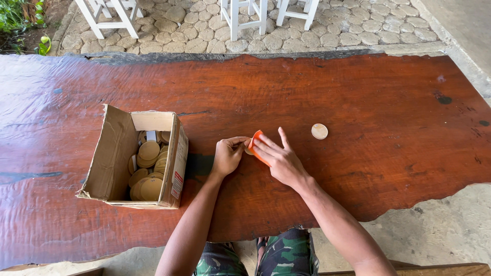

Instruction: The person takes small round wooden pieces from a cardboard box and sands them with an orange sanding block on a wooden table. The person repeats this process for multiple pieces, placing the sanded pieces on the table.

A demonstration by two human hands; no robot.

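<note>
My left hand (228, 154) is closed around a small round wooden disc (248, 151), of which only an edge shows between the two hands. My right hand (280, 159) presses a folded orange sheet (257, 143), like sandpaper, against that disc with flat fingers. Both hands rest near the middle of the reddish wooden table (358, 102). Another pale wooden disc (319, 131) lies on the table, a little right of my right hand.
An open cardboard box (115, 153) holding several wooden discs (149, 151) stands left of my hands. White stool legs (240, 18) stand on the cobbled ground beyond the table's far edge. The near edge is irregular.
</note>
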